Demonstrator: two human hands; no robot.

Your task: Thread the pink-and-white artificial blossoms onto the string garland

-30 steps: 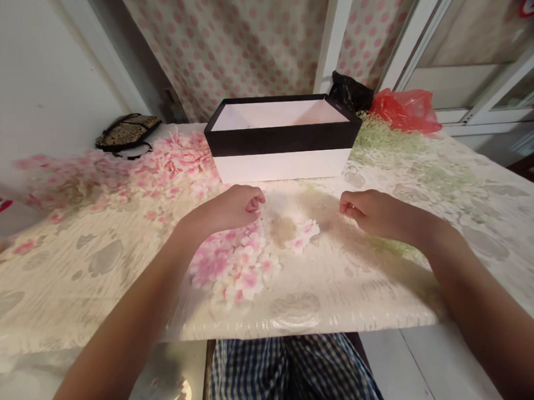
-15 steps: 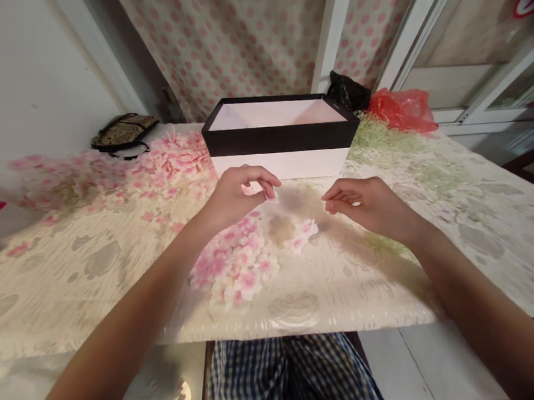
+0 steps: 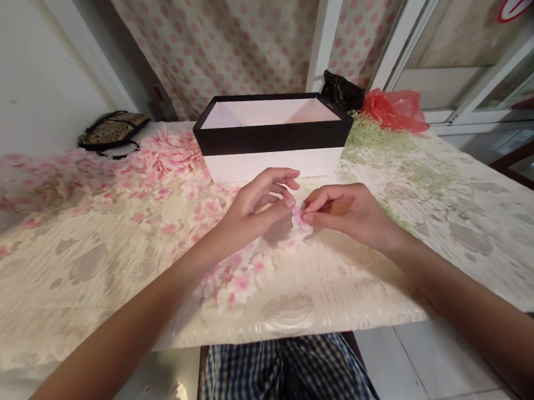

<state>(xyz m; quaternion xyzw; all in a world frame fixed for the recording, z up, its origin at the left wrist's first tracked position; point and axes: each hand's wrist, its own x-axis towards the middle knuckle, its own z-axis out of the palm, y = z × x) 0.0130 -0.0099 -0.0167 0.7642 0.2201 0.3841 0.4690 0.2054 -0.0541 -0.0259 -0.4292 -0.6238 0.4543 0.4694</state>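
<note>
Right hand (image 3: 346, 210) pinches pale flower (image 3: 299, 221); left hand (image 3: 259, 205) loosely curled, grip unclear; black-rimmed box (image 3: 272, 138) behind

Toward the back of the table (image 3: 97, 319), in the middle, a box (image 3: 272, 138). Left of the box, flowers (image 3: 165, 155); behind these, a pouch (image 3: 113, 131). Right of the box, shreds (image 3: 376, 134); behind the box's right end, a bag (image 3: 342, 91), with a second bag (image 3: 395, 109) to the right. Before the box, left hand (image 3: 265, 203) beside right hand (image 3: 344, 213), a flower (image 3: 299, 217) between the latter's fingertips. Nearer the front edge, more flowers (image 3: 241, 281). Behind the table, a curtain (image 3: 221, 40); below the front edge, shorts (image 3: 242, 382).
</note>
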